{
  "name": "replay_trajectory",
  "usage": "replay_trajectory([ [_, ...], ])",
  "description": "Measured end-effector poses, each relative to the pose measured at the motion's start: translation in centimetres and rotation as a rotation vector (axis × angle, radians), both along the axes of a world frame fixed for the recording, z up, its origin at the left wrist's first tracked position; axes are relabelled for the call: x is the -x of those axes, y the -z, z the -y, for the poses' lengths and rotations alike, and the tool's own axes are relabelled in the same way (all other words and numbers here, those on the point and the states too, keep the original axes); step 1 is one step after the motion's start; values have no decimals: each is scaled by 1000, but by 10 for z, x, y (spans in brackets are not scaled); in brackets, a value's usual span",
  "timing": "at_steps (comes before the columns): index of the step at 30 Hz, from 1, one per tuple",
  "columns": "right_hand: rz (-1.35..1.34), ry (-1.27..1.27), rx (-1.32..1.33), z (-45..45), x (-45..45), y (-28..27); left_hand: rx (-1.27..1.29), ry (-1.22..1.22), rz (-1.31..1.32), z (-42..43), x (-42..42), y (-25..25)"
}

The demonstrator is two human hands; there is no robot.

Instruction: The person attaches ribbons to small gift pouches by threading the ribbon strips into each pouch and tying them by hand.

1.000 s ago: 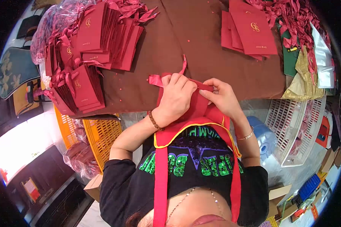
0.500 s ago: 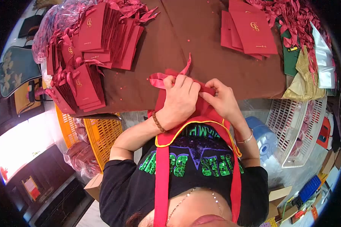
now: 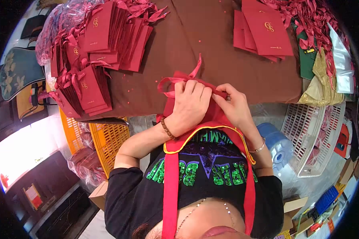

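Note:
At the front edge of the brown-covered table, my left hand (image 3: 190, 101) is closed over a red paper bag (image 3: 181, 75), fingers curled down on its top edge. A red satin ribbon (image 3: 195, 71) loops out on the left and points up from the bag. On the other side, my right hand (image 3: 233, 104) pinches the bag's right edge between thumb and fingers. Most of the bag is hidden under both hands and against the red apron (image 3: 172, 175). What the left fingertips do underneath cannot be seen.
Stacked red bags with gold print (image 3: 97, 32) and ribboned bags (image 3: 92, 91) stand at the left. More flat red bags (image 3: 269, 36) lie at the right, beside a heap of red ribbons (image 3: 307, 14). Below are an orange crate (image 3: 107, 147), a white crate (image 3: 301, 123) and a blue water bottle (image 3: 273, 141).
The ribbon loop at the left has opened a little wider. My right fingers have shifted slightly along the bag's edge, and more of that edge shows. My left hand stays nearly in place.

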State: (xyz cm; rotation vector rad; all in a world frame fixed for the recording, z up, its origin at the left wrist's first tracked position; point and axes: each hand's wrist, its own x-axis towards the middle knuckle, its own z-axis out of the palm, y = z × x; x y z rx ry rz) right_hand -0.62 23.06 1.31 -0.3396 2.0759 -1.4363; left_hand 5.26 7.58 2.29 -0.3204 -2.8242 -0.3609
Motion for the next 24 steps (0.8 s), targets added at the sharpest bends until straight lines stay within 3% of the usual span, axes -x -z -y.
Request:
replay_trajectory([
  [2,-101,-4,17,0,-2,0,-15,-16,20,2,-2,1],
  [9,-80,12,80,3,-6,-6,-105,-53,-5,1,-3,3],
  [11,-265,6,24,3,-10,-3,-104,-44,-32,-5,-1,6],
  [14,-141,18,15,-1,-7,-3,-108,-21,-28,-5,-3,7],
  [16,-164,15,49,-2,-5,-1,-273,68,-107,-2,-4,13],
  [20,-241,-44,105,-1,-7,5,-382,22,51,8,-4,-3],
  [24,-223,-71,139,-3,-10,1,-220,-43,26,18,-3,-22],
])
